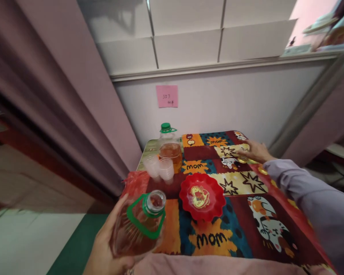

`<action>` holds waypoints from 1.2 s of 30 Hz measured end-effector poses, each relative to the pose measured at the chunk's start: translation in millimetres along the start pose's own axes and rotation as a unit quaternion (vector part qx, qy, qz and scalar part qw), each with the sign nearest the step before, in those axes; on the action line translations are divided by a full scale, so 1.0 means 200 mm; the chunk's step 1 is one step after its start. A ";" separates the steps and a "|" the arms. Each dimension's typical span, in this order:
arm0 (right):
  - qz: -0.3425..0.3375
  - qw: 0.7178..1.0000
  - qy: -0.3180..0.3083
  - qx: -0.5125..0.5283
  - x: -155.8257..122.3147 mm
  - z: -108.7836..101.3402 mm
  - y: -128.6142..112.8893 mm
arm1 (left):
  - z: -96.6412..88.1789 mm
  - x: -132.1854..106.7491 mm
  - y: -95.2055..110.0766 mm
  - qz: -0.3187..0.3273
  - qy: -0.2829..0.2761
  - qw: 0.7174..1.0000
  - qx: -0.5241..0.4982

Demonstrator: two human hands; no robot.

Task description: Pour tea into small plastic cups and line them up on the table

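My left hand (107,236) is wrapped round the side of a large clear bottle (137,244) of amber liquid. The bottle is uncapped, with a green carrying handle around its neck, and it leans to the right. At the far right of the table, my right hand (255,151) has its fingers closed round something small, partly hidden; a shiny gold-coloured piece (242,159) shows under the fingertips. Between the hands lies a red scalloped dish (203,196) with a gold print in its middle. Two stacks of clear plastic cups (166,170) stand beyond the left-hand bottle.
Behind the cups stands a second bottle (170,151) of amber liquid with a green cap. A colourful patterned cloth (212,238) covers the table. A white wall with a pink note (167,96) rises behind; a pinkish curtain (83,95) hangs at left.
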State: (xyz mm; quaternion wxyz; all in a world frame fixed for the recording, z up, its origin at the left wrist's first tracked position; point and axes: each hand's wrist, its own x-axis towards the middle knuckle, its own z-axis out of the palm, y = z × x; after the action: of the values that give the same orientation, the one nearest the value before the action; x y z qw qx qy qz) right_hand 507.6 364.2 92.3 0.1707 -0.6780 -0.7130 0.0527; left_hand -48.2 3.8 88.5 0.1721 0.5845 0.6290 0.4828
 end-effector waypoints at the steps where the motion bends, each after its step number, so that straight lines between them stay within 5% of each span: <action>1: -0.015 1.000 0.006 0.017 -0.01 -0.01 -0.05 | 0.00 0.00 0.01 -0.029 -0.013 0.999 -0.033; 5: -0.101 0.991 0.024 0.090 -0.14 -0.03 -0.37 | 0.02 0.01 0.08 -0.059 -0.006 0.996 -0.070; 10: -0.295 0.933 0.002 0.205 -0.41 0.04 -0.95 | 0.02 0.01 0.16 -0.049 -0.028 0.997 -0.059; 16: -0.353 0.927 -0.092 0.088 -0.50 0.14 -1.43 | 0.02 -0.01 0.12 -0.022 -0.035 0.998 -0.040; 24: -0.369 0.920 -0.128 0.009 -0.47 0.22 -1.55 | 0.02 -0.01 0.06 0.011 -0.062 0.997 -0.051; 36: -0.388 0.911 -0.035 0.137 -0.44 0.35 -1.48 | 0.03 -0.03 0.04 0.015 -0.058 0.997 -0.040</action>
State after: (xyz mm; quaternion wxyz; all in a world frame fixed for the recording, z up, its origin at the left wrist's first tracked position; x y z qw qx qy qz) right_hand 206.9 266.5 102.7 0.2441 -0.3155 -0.9112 0.1029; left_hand -36.9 0.6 90.6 0.2244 0.6131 0.5894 0.4757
